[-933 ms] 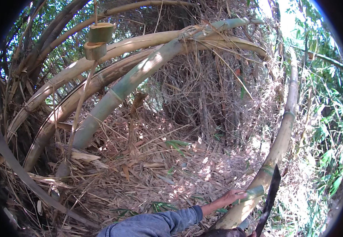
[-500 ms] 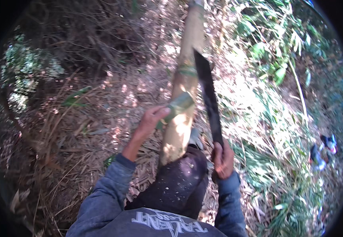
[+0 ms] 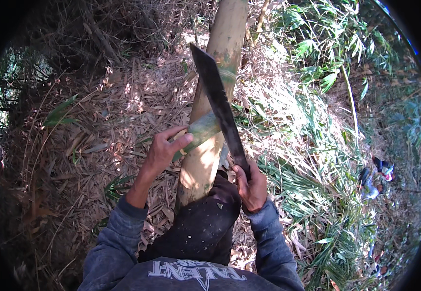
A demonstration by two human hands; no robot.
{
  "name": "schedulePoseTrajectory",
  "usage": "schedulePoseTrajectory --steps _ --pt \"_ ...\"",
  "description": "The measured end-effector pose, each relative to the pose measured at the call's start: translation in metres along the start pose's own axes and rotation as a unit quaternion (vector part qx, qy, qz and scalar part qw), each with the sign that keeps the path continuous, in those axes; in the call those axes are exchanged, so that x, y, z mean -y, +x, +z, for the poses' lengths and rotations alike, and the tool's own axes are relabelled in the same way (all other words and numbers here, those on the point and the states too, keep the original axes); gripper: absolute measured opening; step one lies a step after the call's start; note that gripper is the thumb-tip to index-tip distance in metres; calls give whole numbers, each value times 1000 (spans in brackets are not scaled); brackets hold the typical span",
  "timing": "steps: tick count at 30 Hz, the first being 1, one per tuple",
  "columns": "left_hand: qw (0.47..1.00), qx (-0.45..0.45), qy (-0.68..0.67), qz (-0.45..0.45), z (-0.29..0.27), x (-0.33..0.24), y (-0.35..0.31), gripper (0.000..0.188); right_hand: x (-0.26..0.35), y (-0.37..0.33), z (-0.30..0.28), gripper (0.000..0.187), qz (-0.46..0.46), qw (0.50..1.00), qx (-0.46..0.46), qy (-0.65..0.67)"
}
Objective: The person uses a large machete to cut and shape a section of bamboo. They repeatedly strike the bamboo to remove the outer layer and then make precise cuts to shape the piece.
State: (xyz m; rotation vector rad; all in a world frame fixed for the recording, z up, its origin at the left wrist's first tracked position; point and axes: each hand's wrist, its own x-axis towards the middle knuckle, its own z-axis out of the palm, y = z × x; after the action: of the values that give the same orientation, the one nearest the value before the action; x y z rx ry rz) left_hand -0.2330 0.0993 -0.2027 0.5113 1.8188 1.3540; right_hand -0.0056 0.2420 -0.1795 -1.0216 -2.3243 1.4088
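Observation:
A short, split piece of green bamboo (image 3: 201, 130) lies slantwise across a thick, yellowish bamboo pole (image 3: 201, 162). My left hand (image 3: 165, 149) grips its left end between thumb and fingers. My right hand (image 3: 252, 186) is wrapped round the handle end of a long, dark machete (image 3: 224, 115) with a slanted tip. The blade points up and away to the left and passes over the right end of the green piece. Whether the edge touches it I cannot tell. The pole's near end reaches my dark trouser leg (image 3: 196, 228).
Dry leaves (image 3: 99, 160) litter the ground at left, and cut green foliage (image 3: 293, 179) lies at right. Tangled dry twigs (image 3: 108, 29) stand at the far left. Some blue and red items (image 3: 378, 177), too small to make out, lie at the far right.
The machete's tip has swung left, so the blade now crosses the pole and the green bamboo's right end. Both hands sit further left in the view, which has shifted too.

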Motion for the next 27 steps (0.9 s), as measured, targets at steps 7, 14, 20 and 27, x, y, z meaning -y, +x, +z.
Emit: schedulePoseTrajectory --steps 7,14,20,27 --pt "1000 -8 10 19 3 -4 0 69 -2 5 -4 17 -3 999 41 -8" --pt "1000 2 -5 6 2 -6 -1 69 25 3 -11 19 -20 995 -50 89" --pt "1000 -5 2 -11 3 -6 -1 68 -1 9 -12 18 -39 996 42 -75" --pt "997 -25 63 48 5 -8 -5 67 9 1 -29 17 -20 995 53 -83"
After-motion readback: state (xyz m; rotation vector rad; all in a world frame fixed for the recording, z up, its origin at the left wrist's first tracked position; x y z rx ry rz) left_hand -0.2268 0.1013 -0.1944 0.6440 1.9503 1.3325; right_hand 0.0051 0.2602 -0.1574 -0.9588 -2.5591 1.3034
